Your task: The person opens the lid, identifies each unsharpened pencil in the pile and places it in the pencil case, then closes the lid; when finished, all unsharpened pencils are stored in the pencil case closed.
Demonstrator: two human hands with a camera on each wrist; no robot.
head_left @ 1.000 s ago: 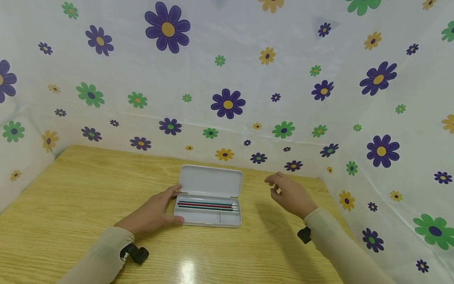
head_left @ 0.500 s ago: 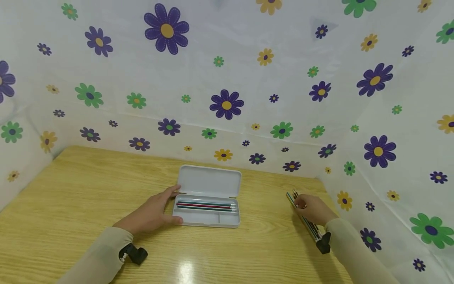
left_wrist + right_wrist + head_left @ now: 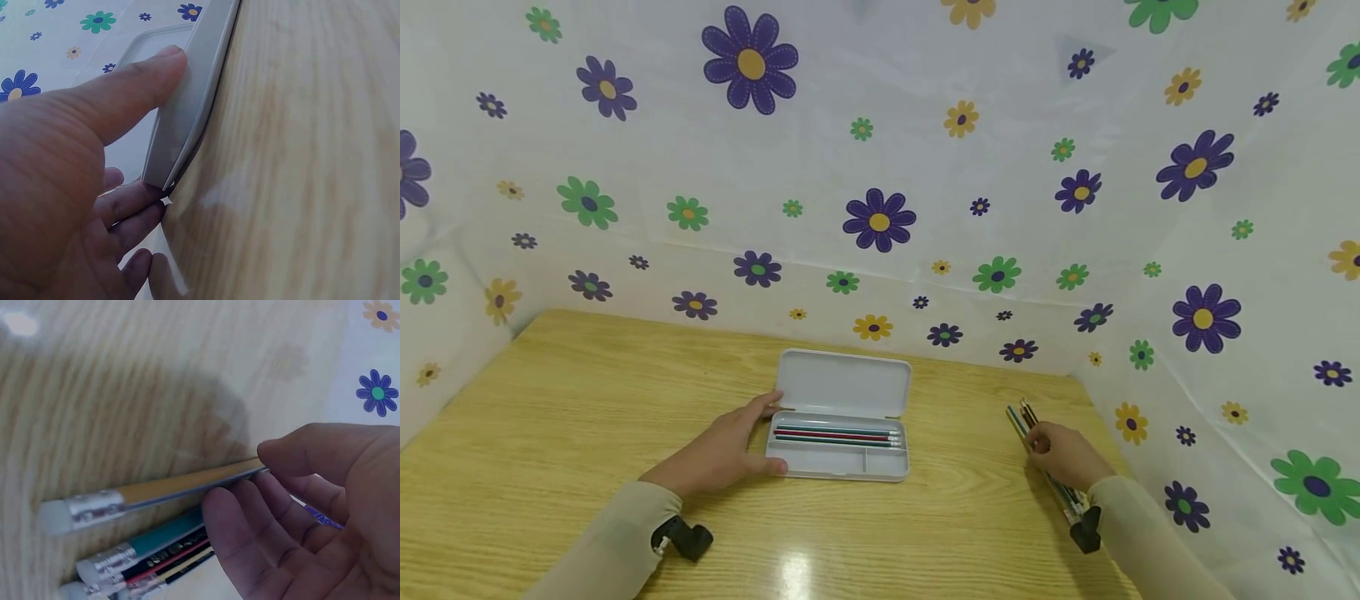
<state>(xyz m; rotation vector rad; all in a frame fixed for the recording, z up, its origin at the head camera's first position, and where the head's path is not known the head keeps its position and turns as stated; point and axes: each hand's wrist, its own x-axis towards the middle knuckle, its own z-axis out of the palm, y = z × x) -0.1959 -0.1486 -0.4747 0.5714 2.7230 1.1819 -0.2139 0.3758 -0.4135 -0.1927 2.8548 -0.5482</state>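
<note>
A white pencil case (image 3: 820, 457) lies with its lid up on the wooden table. Several pencils (image 3: 838, 432), green and red, lie side by side in its long rear compartment. My left hand (image 3: 722, 448) grips the case's left end, thumb on the front rim and fingers at the back corner. At the right, my right hand (image 3: 1070, 456) pinches a yellow pencil (image 3: 181, 483) between thumb and fingers, its white eraser end toward the wrist. Below it in the right wrist view lie a green pencil (image 3: 167, 532) and several dark ones, partly hidden by the fingers.
The wooden table (image 3: 625, 375) ends at a white cloth (image 3: 820, 158) printed with flowers, which rises behind it and along the sides. The case's front part has a long compartment and a small one at the right.
My right hand has come down rightward and toward me onto the loose pencils, and now pinches a yellow pencil. The left hand and the case have stayed in place.
</note>
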